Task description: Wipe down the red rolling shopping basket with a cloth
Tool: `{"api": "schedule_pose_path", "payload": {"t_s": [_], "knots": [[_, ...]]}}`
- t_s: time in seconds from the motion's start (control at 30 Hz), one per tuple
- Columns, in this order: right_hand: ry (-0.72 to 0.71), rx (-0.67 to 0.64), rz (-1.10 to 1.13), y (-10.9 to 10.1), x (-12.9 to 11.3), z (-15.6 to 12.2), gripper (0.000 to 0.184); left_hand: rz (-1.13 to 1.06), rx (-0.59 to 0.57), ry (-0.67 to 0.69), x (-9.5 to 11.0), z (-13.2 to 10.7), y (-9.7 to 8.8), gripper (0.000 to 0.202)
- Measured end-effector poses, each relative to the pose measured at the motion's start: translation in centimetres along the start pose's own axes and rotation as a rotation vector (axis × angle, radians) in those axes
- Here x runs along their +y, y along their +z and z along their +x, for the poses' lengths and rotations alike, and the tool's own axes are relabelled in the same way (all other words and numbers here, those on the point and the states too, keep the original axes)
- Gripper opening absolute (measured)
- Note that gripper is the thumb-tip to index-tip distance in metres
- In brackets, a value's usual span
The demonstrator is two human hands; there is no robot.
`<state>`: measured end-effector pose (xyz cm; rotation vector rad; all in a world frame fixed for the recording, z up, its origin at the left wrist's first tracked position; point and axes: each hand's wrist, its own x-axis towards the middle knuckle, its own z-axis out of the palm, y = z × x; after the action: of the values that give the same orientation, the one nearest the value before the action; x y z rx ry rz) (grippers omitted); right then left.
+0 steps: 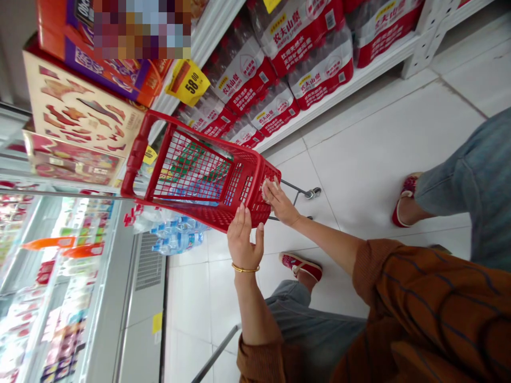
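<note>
**Your left hand (244,239) and right hand (280,203) are both working at the near end of the red shopping trolley basket (249,194)**

Your right hand is lying over the near corner of the basket's end wall, its fingers (269,189) bending across the red rim, so it is taking at least a light hold; you cannot tell how firm from this view. Your left hand is standing open just below it, palm toward the basket and fingertips touching the lower rim, with no visible grip. A gold bangle (245,268) is circling that wrist.

The right hand is the nearer one to the end wall. The basket is lying away from both hands toward the upper left of the view, its long axis running out to the red handle bar (136,154) at the far end. A small metal caster (312,193) is sticking out past the right hand on a thin strut. Green and blue packaging is showing through the mesh, and a shrink-wrapped pack of bottled water (175,234) is sitting just past the lower edge; you cannot tell whether it is inside or beneath.

Further out, shrink-wrapped Nongfu Spring water packs (275,58) are filling a white shelf (359,80), a yellow price tag (187,82) is reading 58.00, and a refrigerated display case (67,276) is running along the left. Your orange striped sleeve (431,303), denim trousers (471,186) and red slippers (301,266) are filling the lower right.
</note>
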<state>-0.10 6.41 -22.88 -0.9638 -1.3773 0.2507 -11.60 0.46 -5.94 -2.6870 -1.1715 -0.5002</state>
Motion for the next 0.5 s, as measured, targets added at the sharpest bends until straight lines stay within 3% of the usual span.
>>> {"api": "schedule_pose_path", "payload": {"t_s": [0.3, 0.5], "knots": [[-0.021, -0.004, -0.021, 0.0, 0.4, -0.3, 0.062, -0.027, 0.04, 0.006, -0.9, -0.7, -0.1, 0.051], [-0.011, -0.007, -0.002, -0.6, -2.2, 1.0, 0.058, -0.039, 0.041, -0.017, -0.8, -0.8, -0.1, 0.051]]}}
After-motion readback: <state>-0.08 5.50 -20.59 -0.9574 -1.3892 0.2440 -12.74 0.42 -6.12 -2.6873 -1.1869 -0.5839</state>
